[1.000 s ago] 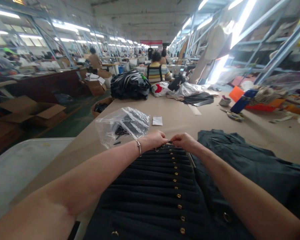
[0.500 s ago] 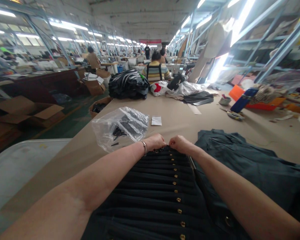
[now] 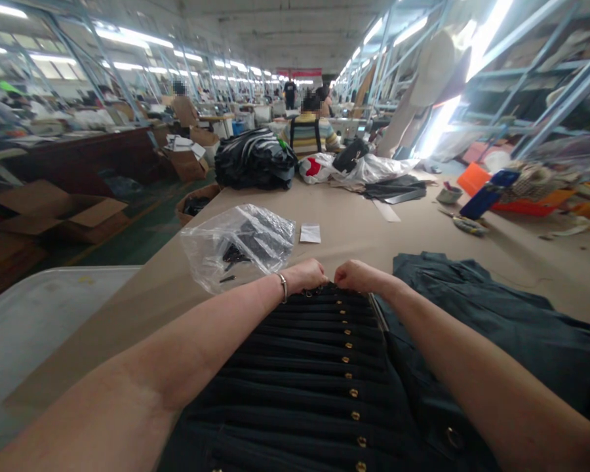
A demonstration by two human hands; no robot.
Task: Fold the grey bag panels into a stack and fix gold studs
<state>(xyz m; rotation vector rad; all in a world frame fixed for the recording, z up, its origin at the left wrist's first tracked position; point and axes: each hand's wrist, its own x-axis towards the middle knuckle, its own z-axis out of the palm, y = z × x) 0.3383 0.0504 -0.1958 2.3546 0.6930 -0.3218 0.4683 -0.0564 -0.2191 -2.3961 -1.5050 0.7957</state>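
Observation:
Overlapping dark garments (image 3: pixel 295 377) lie in a row in front of me, layered edge over edge. A line of small gold metal fittings (image 3: pixel 354 393) runs down them. At the far end of this row, my left hand (image 3: pixel 309 275), with a bracelet at its wrist, pinches the dark cloth. Just to its right, my right hand (image 3: pixel 353 275) is also closed at the edge of the last garment. The two hands nearly meet. Small dark rings show beside the left fingers. What exactly sits between the fingertips is too small to make out.
A clear plastic bag (image 3: pixel 240 246) with dark small parts lies beyond my left hand, near a white paper square (image 3: pixel 310 233). More dark garments (image 3: pixel 472 301) lie at right. Snips (image 3: pixel 467 224) and an orange tray (image 3: pixel 526 203) are farther off. A co-worker (image 3: pixel 311 131) sits beyond the table.
Both hands stay closed at the far end of the row, with the right fingers shifted slightly. The view has shifted a little; the garments look unchanged.

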